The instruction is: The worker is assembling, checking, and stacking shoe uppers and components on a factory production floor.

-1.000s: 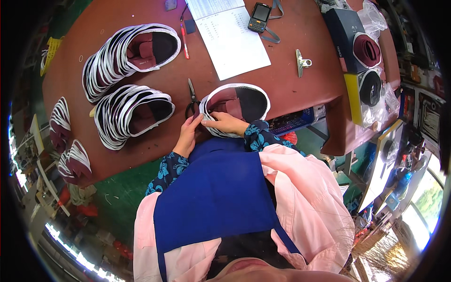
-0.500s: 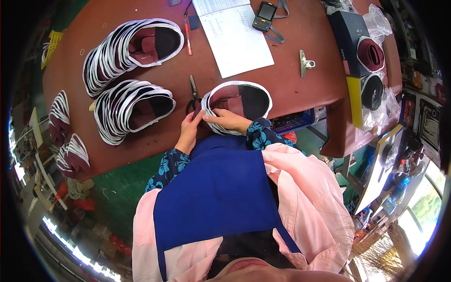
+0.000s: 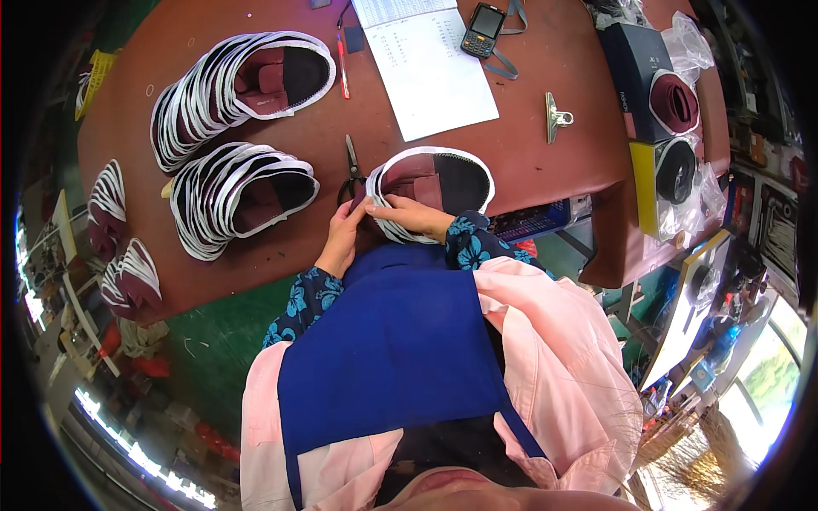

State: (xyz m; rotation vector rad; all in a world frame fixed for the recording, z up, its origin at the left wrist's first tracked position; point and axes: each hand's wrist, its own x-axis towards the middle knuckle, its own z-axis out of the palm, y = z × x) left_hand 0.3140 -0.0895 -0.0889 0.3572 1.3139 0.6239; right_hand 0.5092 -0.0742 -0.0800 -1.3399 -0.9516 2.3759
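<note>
At the table's near edge, a maroon shoe upper [image 3: 411, 176] with white edging and a black lining part lies in front of me. My left hand [image 3: 342, 234] pinches the left end of the upper, fingers closed. Across its near side lies my right hand [image 3: 409, 215], its thumb and fingers closed on the same end, close to the left fingertips. What exactly the fingertips press is too small to tell. Black-handled scissors [image 3: 351, 162] lie just beyond the left hand, blades pointing away, their handles partly covered.
Two nested stacks of similar uppers, a far one [image 3: 200, 102] and a nearer one [image 3: 204, 204], sit to the left. Written papers [image 3: 434, 85], a red pen [image 3: 342, 68], a handheld scanner [image 3: 483, 31] and a metal clip [image 3: 555, 117] lie beyond. Shoe boxes [image 3: 635, 81] stand right.
</note>
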